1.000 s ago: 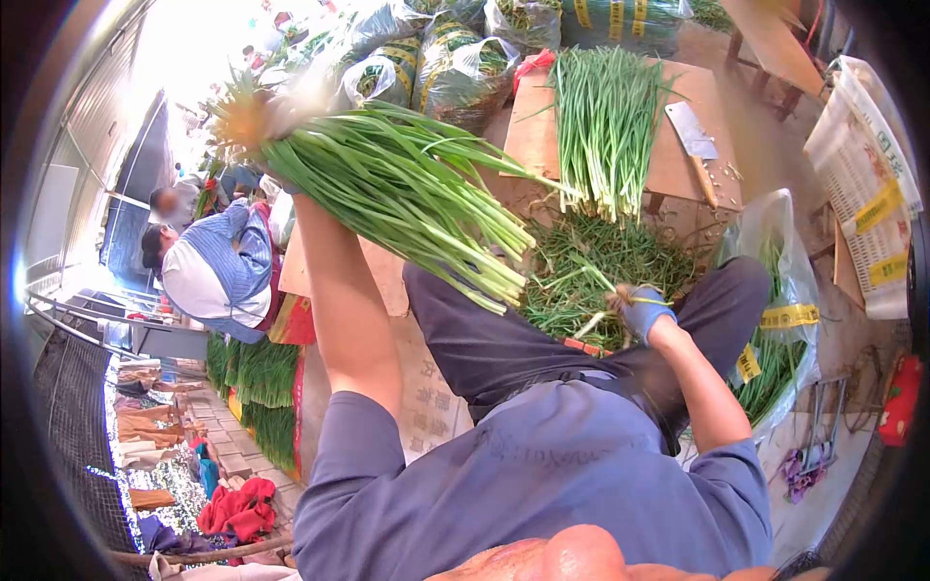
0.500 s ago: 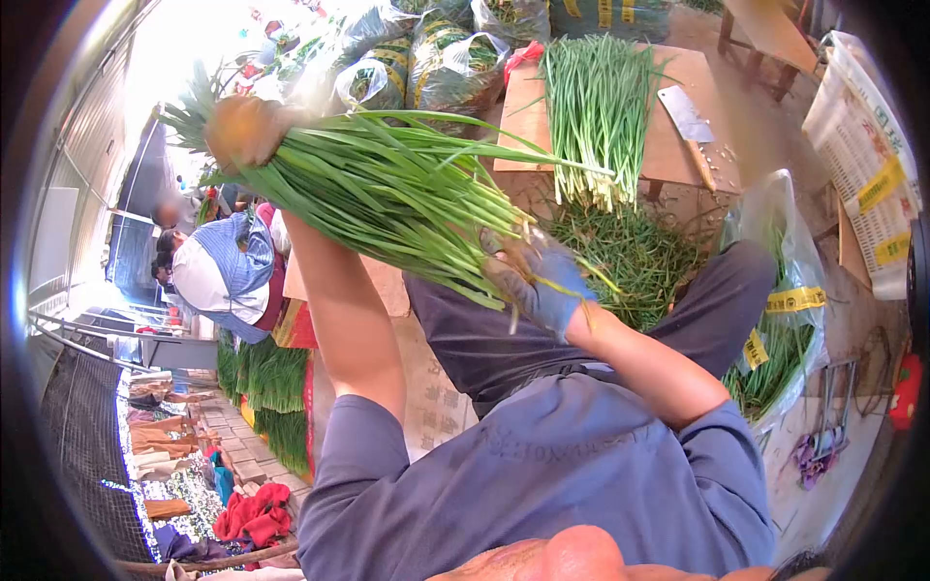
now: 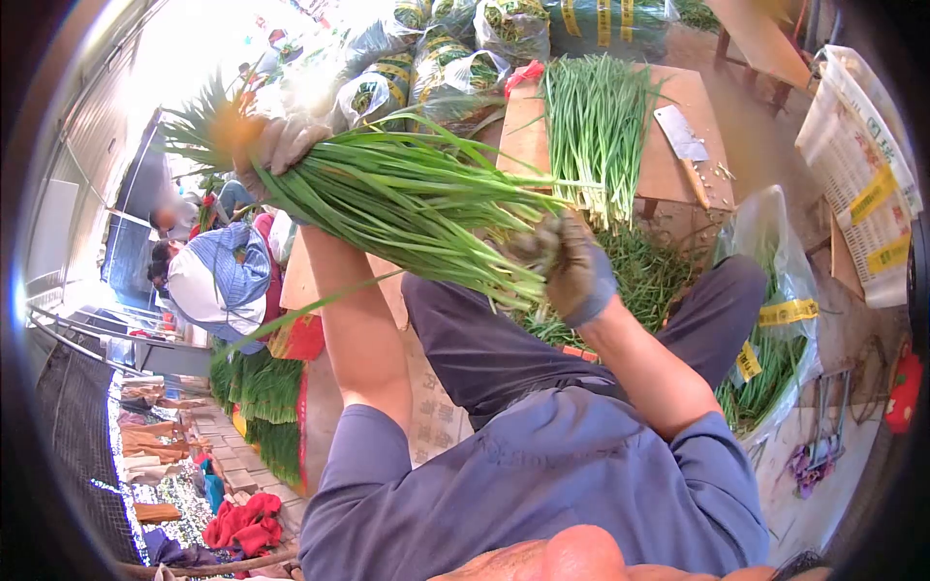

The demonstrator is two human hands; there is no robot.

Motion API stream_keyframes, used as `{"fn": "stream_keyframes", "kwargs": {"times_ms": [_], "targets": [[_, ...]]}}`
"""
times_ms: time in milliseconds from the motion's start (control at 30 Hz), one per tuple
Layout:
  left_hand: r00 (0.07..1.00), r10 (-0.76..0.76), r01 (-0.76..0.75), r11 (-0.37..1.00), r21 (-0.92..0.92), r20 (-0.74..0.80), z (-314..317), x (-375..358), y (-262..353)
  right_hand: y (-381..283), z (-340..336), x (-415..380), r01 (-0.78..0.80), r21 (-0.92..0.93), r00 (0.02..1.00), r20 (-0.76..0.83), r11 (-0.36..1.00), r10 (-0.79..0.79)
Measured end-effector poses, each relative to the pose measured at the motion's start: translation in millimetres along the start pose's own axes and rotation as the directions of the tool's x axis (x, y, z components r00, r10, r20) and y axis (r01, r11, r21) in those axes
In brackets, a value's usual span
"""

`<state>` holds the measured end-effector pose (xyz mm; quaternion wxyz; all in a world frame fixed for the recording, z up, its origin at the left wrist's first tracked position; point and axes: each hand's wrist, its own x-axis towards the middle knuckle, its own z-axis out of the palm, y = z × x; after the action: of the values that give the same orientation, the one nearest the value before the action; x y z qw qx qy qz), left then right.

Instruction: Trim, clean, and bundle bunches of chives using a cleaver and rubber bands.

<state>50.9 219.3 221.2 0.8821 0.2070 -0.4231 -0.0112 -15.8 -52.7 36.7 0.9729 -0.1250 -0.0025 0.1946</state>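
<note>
Across from one cleaver (image 3: 683, 134), left grip (image 3: 288, 145) wrapped round one green bundle (image 3: 407, 205), right grip's (image 3: 573, 266) closure unclear

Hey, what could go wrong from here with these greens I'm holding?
Your left hand grips the bunch near its leafy end, so loose stalks might slip out and drop. One leaf sticks out sideways and could snag. The cleaver lies uncovered on the board, so a careless reach there might cut you.
</note>
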Motion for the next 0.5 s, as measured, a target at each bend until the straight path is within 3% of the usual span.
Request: {"fn": "stream_keyframes", "kwargs": {"times_ms": [67, 133, 167, 200, 233, 267, 333, 367, 467, 500], "targets": [[0.999, 0.040, -0.041, 0.999, -0.018, -0.019, -3.7, -0.5, 13.9, -20.7, -52.0, 5.8, -0.080, 0.120, 0.993, 0.100, 0.990, 0.068], [0.998, 0.034, -0.036, 0.999, -0.032, -0.056, -3.8, 1.6, 28.6, -49.9, -93.9, -9.8, -0.156, -0.363, 0.976, 0.086, 0.919, 0.200], [0.994, 0.078, -0.075, 0.996, 0.049, -0.081, -7.5, 2.2, 38.0, -54.3, -126.3, -14.6, -0.271, -0.679, 0.956, -0.108, 0.682, 0.273], [0.997, 0.072, -0.071, 0.997, 0.042, -0.028, -9.4, 5.2, 41.1, -55.1, -162.2, -17.4, -0.386, -0.862, 0.915, -0.311, 0.330, 0.258], [0.998, 0.063, -0.064, 0.997, 0.033, 0.023, -9.9, 9.3, 42.4, -59.1, -194.6, -22.4, -0.155, -0.987, 0.957, -0.159, -0.032, 0.243], [0.996, 0.051, -0.052, 0.998, 0.019, 0.068, -12.8, 10.7, 42.3, -61.4, -203.3, -30.2, 0.103, -0.918, 0.959, -0.011, -0.383, 0.284], [0.993, 0.100, -0.093, 0.991, -0.096, 0.066, -24.5, 10.5, 46.1, -63.4, -207.6, -29.5, -0.017, -0.802, 0.934, -0.226, -0.598, 0.277], [0.994, 0.100, -0.093, 0.988, -0.126, 0.044, -31.7, 7.1, 54.9, -62.8, -204.6, -32.1, -0.070, -0.721, 0.908, -0.333, -0.689, 0.256], [0.997, 0.052, -0.020, 0.883, -0.469, 0.055, -44.1, 9.4, 86.9, -56.4, -266.5, -17.4, -0.054, -0.594, 0.880, -0.408, -0.803, 0.243], [0.999, 0.025, 0.019, 0.664, -0.747, 0.048, -60.6, 9.2, 113.0, -55.5, -279.8, -17.3, -0.118, -0.561, 0.834, -0.504, -0.819, 0.225]]}}
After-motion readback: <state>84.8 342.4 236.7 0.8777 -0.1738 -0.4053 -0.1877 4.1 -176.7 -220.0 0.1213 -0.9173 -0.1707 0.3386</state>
